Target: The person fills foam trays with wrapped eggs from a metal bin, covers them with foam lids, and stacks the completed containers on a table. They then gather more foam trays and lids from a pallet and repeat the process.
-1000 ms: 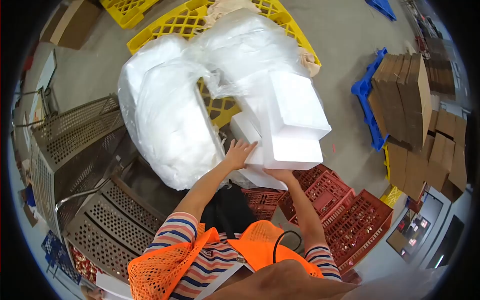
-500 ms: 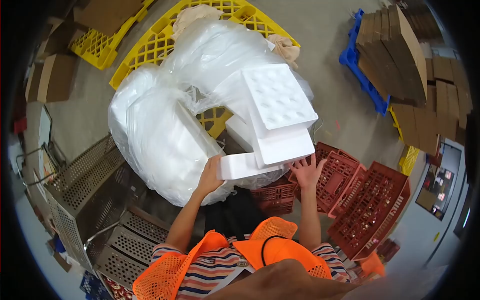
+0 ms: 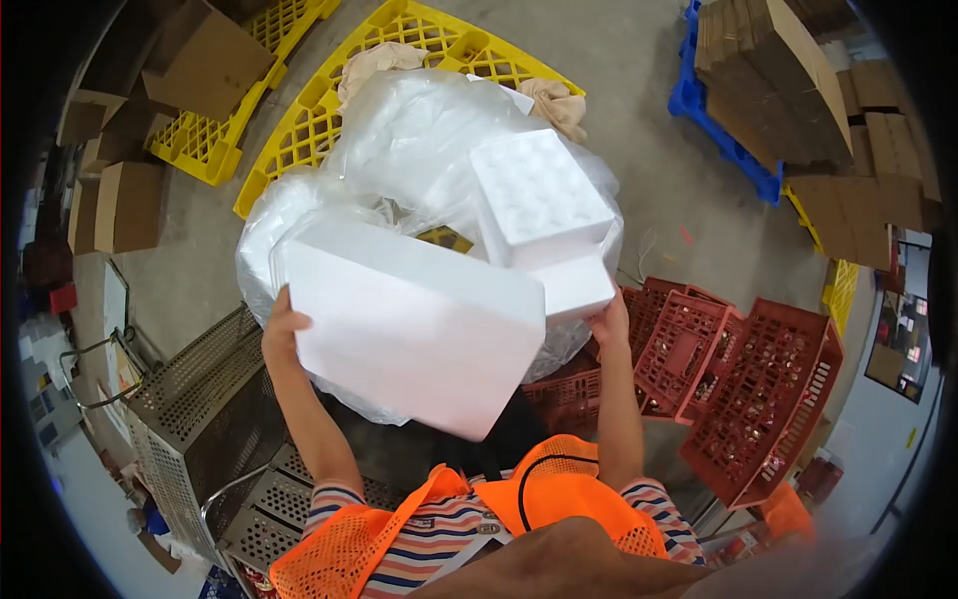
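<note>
A large white foam box (image 3: pixel 414 329) is tilted up in front of me, its broad smooth face toward me. At its left edge my left hand (image 3: pixel 284 327) is closed, thumb on the near face and the other fingers largely hidden. To the right sits a smaller white foam block (image 3: pixel 574 290), under a white foam piece with a dimpled top (image 3: pixel 544 185). My right hand (image 3: pixel 611 321) is closed round that block's lower right corner, fingers partly hidden. Clear plastic wrapping (image 3: pixel 414 140) bunches behind the foam pieces.
A yellow pallet (image 3: pixel 299 130) lies under the wrapping. Red plastic crates (image 3: pixel 763 399) stand at the right, and a perforated metal stand (image 3: pixel 200 399) at the left. Flattened cardboard (image 3: pixel 763 90) is stacked on a blue pallet (image 3: pixel 728 145); cardboard boxes (image 3: pixel 130 205) stand far left.
The large foam box has come up and toward me, turning its broad face into view. My left hand has moved left and up; my right hand, previously spread, has closed on the block.
</note>
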A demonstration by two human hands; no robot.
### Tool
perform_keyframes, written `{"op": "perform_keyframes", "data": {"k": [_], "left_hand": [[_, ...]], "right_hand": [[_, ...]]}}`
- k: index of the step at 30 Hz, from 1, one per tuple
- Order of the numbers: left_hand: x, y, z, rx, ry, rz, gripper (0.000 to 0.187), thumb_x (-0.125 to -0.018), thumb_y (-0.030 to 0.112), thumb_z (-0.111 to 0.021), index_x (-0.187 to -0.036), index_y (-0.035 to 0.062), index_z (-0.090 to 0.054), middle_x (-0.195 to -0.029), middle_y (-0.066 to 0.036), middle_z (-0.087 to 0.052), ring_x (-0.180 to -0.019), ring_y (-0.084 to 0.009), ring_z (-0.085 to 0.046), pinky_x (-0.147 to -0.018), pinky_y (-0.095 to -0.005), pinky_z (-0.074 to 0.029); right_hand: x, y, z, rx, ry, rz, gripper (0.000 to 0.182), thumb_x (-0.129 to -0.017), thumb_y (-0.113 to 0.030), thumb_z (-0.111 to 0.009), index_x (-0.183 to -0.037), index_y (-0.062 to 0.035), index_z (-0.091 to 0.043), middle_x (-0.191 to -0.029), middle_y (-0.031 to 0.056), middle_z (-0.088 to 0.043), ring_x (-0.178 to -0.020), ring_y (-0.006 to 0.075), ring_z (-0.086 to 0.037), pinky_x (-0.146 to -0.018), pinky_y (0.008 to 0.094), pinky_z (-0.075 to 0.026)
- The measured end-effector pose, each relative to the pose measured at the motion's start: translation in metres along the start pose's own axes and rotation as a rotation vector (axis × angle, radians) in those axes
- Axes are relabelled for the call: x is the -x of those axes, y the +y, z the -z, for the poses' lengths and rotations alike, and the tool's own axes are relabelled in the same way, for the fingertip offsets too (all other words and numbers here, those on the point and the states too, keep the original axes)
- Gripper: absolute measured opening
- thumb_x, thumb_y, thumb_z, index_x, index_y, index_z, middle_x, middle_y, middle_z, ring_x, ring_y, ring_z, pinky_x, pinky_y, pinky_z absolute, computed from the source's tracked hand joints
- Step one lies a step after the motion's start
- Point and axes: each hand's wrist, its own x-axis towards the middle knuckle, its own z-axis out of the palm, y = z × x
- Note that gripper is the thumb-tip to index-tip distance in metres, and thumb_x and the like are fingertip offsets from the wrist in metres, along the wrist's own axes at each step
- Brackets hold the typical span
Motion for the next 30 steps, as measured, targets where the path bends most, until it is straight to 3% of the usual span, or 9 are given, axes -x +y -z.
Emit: {"op": "perform_keyframes", "data": {"k": [3, 6, 9, 14, 17, 19, 23, 26, 30], "left_hand": [[-0.032, 0.020, -0.060, 0.285, 0.112, 0.006, 0.073, -0.072, 0.028, -0.069, -0.134, -0.0030, -0.048, -0.121, -0.018, -0.059, -0.099, -0.0264, -0.064, -0.085, -0.0369, -0.055], [-0.131, -0.038, -0.099, 0.109, -0.011, 0.161, 0.051, -0.086, 0.040, -0.065, -0.120, 0.0016, -0.059, -0.112, -0.013, -0.063, -0.094, -0.0216, -0.063, -0.082, -0.0342, -0.053], [-0.162, -0.070, -0.194, 0.319, -0.062, 0.218, 0.058, -0.083, 0.045, -0.068, -0.124, 0.0056, -0.057, -0.110, -0.010, -0.063, -0.103, -0.0222, -0.061, -0.088, -0.0367, -0.052], [-0.201, -0.119, -0.211, 0.216, -0.098, 0.358, 0.057, -0.082, 0.038, -0.070, -0.124, 0.0018, -0.057, -0.111, -0.013, -0.066, -0.098, -0.0229, -0.066, -0.085, -0.0339, -0.055], [-0.171, -0.100, -0.214, 0.157, -0.116, 0.401, 0.055, -0.083, 0.035, -0.069, -0.123, -0.0010, -0.057, -0.111, -0.014, -0.066, -0.097, -0.0226, -0.067, -0.085, -0.0328, -0.055], [-0.151, -0.121, -0.209, 0.388, -0.276, 0.311, 0.053, -0.083, 0.032, -0.068, -0.119, -0.0060, -0.058, -0.107, -0.018, -0.067, -0.094, -0.0234, -0.068, -0.086, -0.0339, -0.055], [-0.043, -0.096, -0.215, 0.510, -0.116, 0.262, 0.095, -0.078, 0.022, -0.076, -0.147, -0.0005, -0.015, -0.131, -0.021, -0.047, -0.117, -0.0285, -0.054, -0.099, -0.0424, -0.047], [0.040, -0.059, -0.189, 0.578, -0.072, 0.080, 0.084, -0.079, 0.020, -0.073, -0.146, 0.0020, -0.026, -0.131, -0.017, -0.051, -0.121, -0.0234, -0.052, -0.103, -0.0367, -0.042], [0.172, -0.007, -0.113, 0.726, 0.069, -0.260, 0.082, -0.079, 0.019, -0.070, -0.149, 0.0043, -0.029, -0.136, -0.011, -0.050, -0.123, -0.0213, -0.051, -0.107, -0.0365, -0.038]], "right_hand": [[-0.004, -0.001, -0.002, 0.122, -0.060, 0.042, 0.048, -0.099, -0.035, -0.052, -0.141, -0.0127, -0.046, -0.126, 0.0038, -0.059, -0.111, 0.0213, -0.056, -0.082, 0.0404, -0.048], [-0.018, 0.010, 0.006, 0.022, -0.182, 0.026, 0.052, -0.097, -0.044, -0.054, -0.139, -0.0140, -0.049, -0.126, 0.0047, -0.060, -0.112, 0.0224, -0.058, -0.081, 0.0391, -0.049], [-0.003, -0.005, -0.003, -0.135, -0.334, -0.243, 0.057, -0.096, -0.048, -0.054, -0.139, -0.0113, -0.048, -0.127, 0.0057, -0.060, -0.112, 0.0241, -0.058, -0.083, 0.0406, -0.050], [-0.025, 0.002, 0.031, 0.139, -0.283, -0.235, 0.059, -0.092, -0.044, -0.059, -0.138, -0.0094, -0.047, -0.130, 0.0095, -0.057, -0.118, 0.0256, -0.054, -0.093, 0.0460, -0.046], [-0.018, 0.006, 0.046, 0.156, -0.332, -0.077, 0.065, -0.087, -0.035, -0.064, -0.140, -0.0049, -0.043, -0.129, 0.0117, -0.056, -0.117, 0.0265, -0.054, -0.095, 0.0445, -0.047], [-0.002, 0.001, 0.055, 0.167, -0.366, 0.038, 0.061, -0.085, -0.028, -0.065, -0.138, -0.0050, -0.044, -0.126, 0.0105, -0.056, -0.115, 0.0261, -0.054, -0.095, 0.0431, -0.047], [0.058, -0.054, 0.066, 0.412, -0.065, 0.254, 0.060, -0.086, -0.022, -0.061, -0.140, -0.0032, -0.042, -0.132, 0.0115, -0.053, -0.120, 0.0265, -0.052, -0.100, 0.0440, -0.044], [0.083, -0.098, 0.013, 0.567, -0.093, 0.458, 0.060, -0.087, -0.022, -0.060, -0.140, -0.0027, -0.042, -0.133, 0.0117, -0.052, -0.121, 0.0261, -0.051, -0.101, 0.0427, -0.044], [0.118, -0.114, -0.124, 0.696, -0.427, 0.619, 0.059, -0.089, -0.021, -0.059, -0.141, -0.0020, -0.041, -0.135, 0.0119, -0.051, -0.122, 0.0254, -0.051, -0.102, 0.0410, -0.044]]}}
